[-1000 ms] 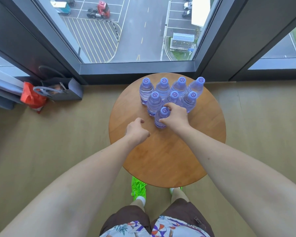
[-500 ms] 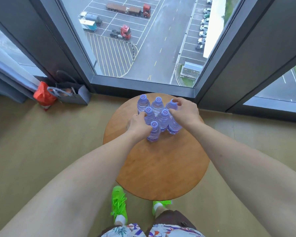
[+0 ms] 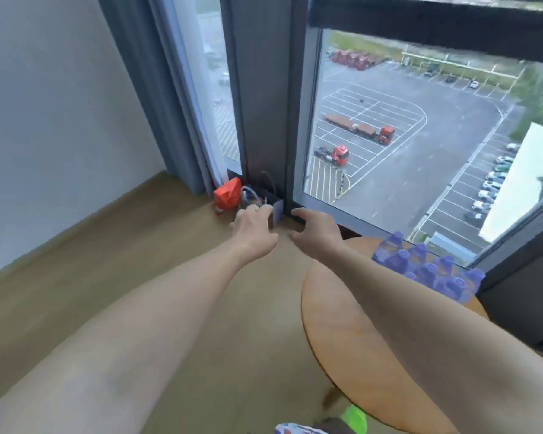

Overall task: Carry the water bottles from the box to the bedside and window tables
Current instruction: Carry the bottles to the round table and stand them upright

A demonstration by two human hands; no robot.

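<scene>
At the bottom edge of the frame, a bright green shoe (image 3: 355, 418) and a scrap of patterned fabric (image 3: 290, 430) are cut off, so little of either can be made out. Two bare forearms rise from the lower corners toward the centre, and the whole view is softened by motion blur.

The round wooden table (image 3: 351, 333) fills the lower right; the right forearm crosses it and hides much of its top, and its lower right part is covered by the arm. On the far part of the table, at centre right, stands the cluster of clear plastic water bottles with purple caps (image 3: 427, 270). They are blurred and partly hidden behind the right forearm, so their count cannot be told. They stand close together, near the window side of the table.

The left hand (image 3: 253, 227) and right hand (image 3: 318, 231) hover at the middle of the frame above the tan floor (image 3: 138, 261), well apart from the bottles. Both grips are spread, fingers apart and holding nothing; the left fingertips overlap what lies behind them.

Beyond the hands, at the foot of the dark window frame (image 3: 264, 104), sit a crumpled red bag (image 3: 228, 195) and a dark bag with loop handles (image 3: 268, 195), the latter partly covered by the left hand. A grey curtain (image 3: 157, 89) hangs at upper left beside a white wall (image 3: 54, 104). Through the glass at upper right lies a car park with red trucks (image 3: 386, 133).
</scene>
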